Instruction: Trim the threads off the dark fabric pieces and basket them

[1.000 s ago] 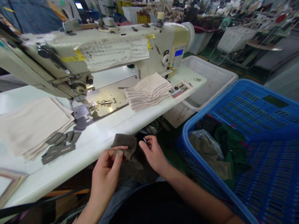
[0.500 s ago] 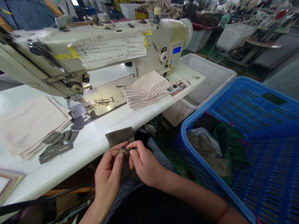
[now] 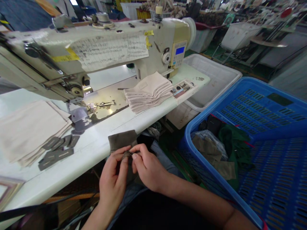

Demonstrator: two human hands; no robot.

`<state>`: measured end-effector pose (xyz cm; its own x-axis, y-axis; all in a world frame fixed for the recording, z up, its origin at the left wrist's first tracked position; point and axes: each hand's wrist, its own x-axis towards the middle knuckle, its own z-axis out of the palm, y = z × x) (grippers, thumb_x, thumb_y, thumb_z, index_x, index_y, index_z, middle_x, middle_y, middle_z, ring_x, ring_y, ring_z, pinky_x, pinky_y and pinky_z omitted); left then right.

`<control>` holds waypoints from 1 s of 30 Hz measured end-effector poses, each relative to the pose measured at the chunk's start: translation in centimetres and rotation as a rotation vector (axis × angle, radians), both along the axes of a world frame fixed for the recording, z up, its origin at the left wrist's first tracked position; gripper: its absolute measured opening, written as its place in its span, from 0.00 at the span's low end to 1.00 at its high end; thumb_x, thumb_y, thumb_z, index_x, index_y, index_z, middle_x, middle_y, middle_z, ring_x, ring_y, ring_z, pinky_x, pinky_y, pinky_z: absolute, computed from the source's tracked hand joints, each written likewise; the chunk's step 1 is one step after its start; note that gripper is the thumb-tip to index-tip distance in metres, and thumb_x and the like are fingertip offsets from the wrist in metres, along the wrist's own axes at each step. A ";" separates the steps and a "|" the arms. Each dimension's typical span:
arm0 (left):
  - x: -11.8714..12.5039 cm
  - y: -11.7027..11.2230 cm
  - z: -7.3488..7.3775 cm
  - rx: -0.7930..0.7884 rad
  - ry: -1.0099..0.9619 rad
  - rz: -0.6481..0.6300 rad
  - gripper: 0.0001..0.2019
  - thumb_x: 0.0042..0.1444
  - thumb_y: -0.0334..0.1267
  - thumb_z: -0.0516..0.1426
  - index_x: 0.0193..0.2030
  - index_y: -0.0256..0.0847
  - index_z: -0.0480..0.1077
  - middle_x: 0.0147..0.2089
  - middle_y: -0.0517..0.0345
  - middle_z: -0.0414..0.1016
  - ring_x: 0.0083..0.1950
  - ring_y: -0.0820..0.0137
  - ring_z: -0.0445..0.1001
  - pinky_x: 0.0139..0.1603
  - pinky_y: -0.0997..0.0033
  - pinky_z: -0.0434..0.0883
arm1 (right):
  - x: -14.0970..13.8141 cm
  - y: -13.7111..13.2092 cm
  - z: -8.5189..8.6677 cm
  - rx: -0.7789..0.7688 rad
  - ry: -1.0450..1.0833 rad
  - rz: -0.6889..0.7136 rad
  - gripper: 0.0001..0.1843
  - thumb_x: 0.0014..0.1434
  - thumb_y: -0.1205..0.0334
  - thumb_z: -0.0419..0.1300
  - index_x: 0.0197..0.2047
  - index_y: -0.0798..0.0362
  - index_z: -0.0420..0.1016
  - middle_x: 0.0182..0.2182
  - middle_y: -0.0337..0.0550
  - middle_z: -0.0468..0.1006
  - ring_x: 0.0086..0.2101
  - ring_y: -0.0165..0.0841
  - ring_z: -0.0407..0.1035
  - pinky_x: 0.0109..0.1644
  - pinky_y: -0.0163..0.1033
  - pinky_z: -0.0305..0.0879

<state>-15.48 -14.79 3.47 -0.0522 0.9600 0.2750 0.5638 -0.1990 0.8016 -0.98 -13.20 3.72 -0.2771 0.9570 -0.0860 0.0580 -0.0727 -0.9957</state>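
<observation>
Left hand (image 3: 112,179) and right hand (image 3: 146,167) pinch olive fabric piece (image 3: 122,140) together. Beyond hands: sewing machine (image 3: 100,54), taped handwritten sheet (image 3: 107,51) illegible, blue display (image 3: 179,50) unreadable.

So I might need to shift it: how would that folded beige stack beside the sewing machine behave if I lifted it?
The beige fabric stack looks soft and probably floppy: its layered edges fan out and sag. It is likely light. The layers appear loose, so they may slide apart if pushed from one side.
</observation>
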 end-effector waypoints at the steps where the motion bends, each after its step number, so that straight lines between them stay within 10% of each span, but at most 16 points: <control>1: 0.0 0.0 0.0 0.036 0.031 -0.018 0.06 0.67 0.38 0.55 0.39 0.44 0.73 0.52 0.52 0.80 0.53 0.63 0.78 0.55 0.60 0.74 | -0.1 0.0 0.0 -0.063 0.090 -0.018 0.04 0.70 0.62 0.50 0.46 0.50 0.64 0.23 0.32 0.68 0.25 0.31 0.66 0.32 0.36 0.62; 7: -0.2 0.0 -0.3 0.234 0.208 -0.118 0.05 0.66 0.30 0.55 0.43 0.43 0.71 0.53 0.51 0.79 0.52 0.64 0.79 0.53 0.62 0.74 | -0.4 0.3 0.0 -0.473 0.473 -0.019 0.14 0.64 0.48 0.55 0.37 0.49 0.60 0.18 0.26 0.64 0.17 0.24 0.49 0.22 0.32 0.45; 21: -0.7 -0.1 -0.8 0.160 0.207 -0.092 0.04 0.66 0.33 0.55 0.42 0.44 0.72 0.54 0.50 0.77 0.54 0.62 0.77 0.55 0.59 0.73 | 0.0 0.7 -1.4 -0.297 0.333 -0.121 0.14 0.63 0.49 0.59 0.36 0.50 0.62 0.16 0.25 0.61 0.18 0.26 0.56 0.24 0.33 0.53; 30: -0.5 -0.6 -0.3 0.194 0.250 -0.011 0.04 0.64 0.37 0.58 0.40 0.43 0.75 0.58 0.48 0.70 0.50 0.61 0.74 0.55 0.57 0.71 | 1.2 1.8 -1.2 -0.139 0.092 -0.168 0.12 0.56 0.53 0.67 0.33 0.52 0.73 0.31 0.39 0.77 0.32 0.33 0.69 0.36 0.37 0.66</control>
